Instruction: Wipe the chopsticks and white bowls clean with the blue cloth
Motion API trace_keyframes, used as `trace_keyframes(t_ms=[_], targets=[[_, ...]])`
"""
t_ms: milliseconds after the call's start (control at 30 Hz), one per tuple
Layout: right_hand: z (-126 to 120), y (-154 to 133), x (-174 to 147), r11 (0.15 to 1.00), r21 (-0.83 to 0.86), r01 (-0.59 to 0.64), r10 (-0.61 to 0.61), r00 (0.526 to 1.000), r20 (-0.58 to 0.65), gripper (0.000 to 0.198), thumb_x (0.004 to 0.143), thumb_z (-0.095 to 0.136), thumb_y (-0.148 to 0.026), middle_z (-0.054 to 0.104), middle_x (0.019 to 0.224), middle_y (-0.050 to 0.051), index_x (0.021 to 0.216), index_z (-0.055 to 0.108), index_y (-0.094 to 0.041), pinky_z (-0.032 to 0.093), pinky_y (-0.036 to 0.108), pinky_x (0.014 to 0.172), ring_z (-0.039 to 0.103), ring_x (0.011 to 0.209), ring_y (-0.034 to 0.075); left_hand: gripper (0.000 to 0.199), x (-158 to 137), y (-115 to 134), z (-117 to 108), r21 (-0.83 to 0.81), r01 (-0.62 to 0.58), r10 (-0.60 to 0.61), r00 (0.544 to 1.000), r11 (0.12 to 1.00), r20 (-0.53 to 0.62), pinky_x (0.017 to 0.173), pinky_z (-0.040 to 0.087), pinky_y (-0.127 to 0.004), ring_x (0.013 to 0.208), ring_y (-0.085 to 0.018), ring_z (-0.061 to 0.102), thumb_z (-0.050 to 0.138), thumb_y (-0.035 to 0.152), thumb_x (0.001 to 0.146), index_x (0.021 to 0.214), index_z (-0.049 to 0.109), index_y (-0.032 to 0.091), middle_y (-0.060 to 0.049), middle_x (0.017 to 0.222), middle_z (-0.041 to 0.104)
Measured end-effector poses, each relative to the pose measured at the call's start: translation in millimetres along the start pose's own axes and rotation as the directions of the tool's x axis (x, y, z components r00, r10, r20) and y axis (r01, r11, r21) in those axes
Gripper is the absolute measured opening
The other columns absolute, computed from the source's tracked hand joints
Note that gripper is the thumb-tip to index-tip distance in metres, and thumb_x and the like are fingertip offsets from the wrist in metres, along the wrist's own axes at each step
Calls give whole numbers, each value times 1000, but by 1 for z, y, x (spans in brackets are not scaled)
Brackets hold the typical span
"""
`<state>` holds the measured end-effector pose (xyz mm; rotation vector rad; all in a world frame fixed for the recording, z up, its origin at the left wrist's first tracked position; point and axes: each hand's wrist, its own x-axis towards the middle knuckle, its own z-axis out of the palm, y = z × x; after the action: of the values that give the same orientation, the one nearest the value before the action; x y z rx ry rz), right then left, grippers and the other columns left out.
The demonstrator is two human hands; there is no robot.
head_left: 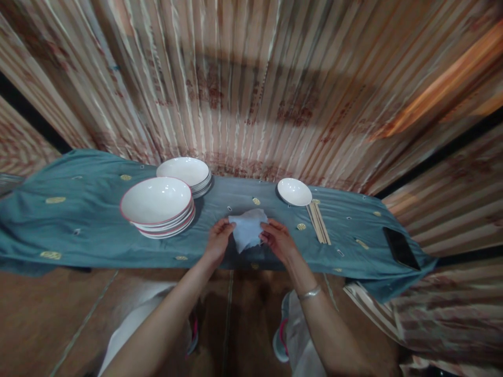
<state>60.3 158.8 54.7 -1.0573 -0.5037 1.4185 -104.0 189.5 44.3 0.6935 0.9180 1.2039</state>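
Observation:
Between my two hands, above the front part of the table, a thin white tissue (248, 230) is stretched out, its lower edge hanging in a point. My left hand (220, 240) pinches its left edge between thumb and fingers. On the opposite edge my right hand (278, 238) grips it in the same way, with a silver bracelet on that wrist. To the left of my hands stands a stack of red-rimmed white bowls (157, 201). Beyond it is a stack of white plates (184, 172). A small white dish (294, 192) lies to the right, touching or close to several chopsticks (319, 222).
A teal patterned cloth (94, 209) covers the narrow table. A black phone (401, 247) lies near its right end. Pleated curtains (251, 94) hang right behind the table, and dark poles (444, 152) slant at both sides. My feet are on the brown floor (220, 324) below.

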Motion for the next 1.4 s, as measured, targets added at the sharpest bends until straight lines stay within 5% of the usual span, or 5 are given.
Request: trace_keyframes(t_ms=[300, 533, 800, 1133, 1400], targets=[[0, -4, -7, 903, -281, 327, -333, 943, 27, 15, 61, 76, -34, 68, 69, -3, 70, 71, -22, 48, 25, 69, 57, 66, 11, 24, 2, 0, 0, 170, -137, 128, 990, 976, 63, 49, 33, -21, 49, -9, 43, 71, 35, 61, 73, 60, 17, 6, 55, 53], [-9, -2, -3, 834, -458, 308, -328, 944, 39, 16, 67, 71, -36, 53, 52, -6, 70, 68, -20, 35, 21, 47, 43, 48, 8, 37, 2, -3, 1, 138, -122, 117, 992, 983, 40, 47, 33, -21, 47, -9, 45, 73, 32, 61, 91, 57, 19, 8, 53, 52], [-14, -11, -5, 926, -326, 189, -185, 982, 44, 44, 60, 73, -22, 63, 68, -6, 103, 66, -25, 43, 21, 56, 53, 61, 10, 62, -5, 3, 4, 58, 17, -22, 996, 998, 87, 55, 42, -22, 59, -11, 57, 79, 22, 49, 108, 59, 19, 4, 70, 62], [-13, -13, -10, 487, -787, 378, -382, 903, 197, 40, 67, 64, -18, 69, 97, 2, 106, 68, -23, 45, 35, 86, 60, 85, 19, 38, 3, -2, -10, 476, -278, 205, 958, 835, 201, 67, 46, -26, 70, -15, 58, 72, 17, 57, 95, 70, 18, -1, 79, 68], [-12, -11, -11, 308, -839, 448, -418, 856, 304, 18, 74, 61, -22, 61, 119, 9, 87, 72, -22, 45, 38, 92, 60, 103, 22, 16, -1, 14, -15, 639, -499, 337, 866, 585, 369, 72, 47, -28, 73, -15, 59, 64, 19, 69, 82, 73, 20, -3, 83, 65]])
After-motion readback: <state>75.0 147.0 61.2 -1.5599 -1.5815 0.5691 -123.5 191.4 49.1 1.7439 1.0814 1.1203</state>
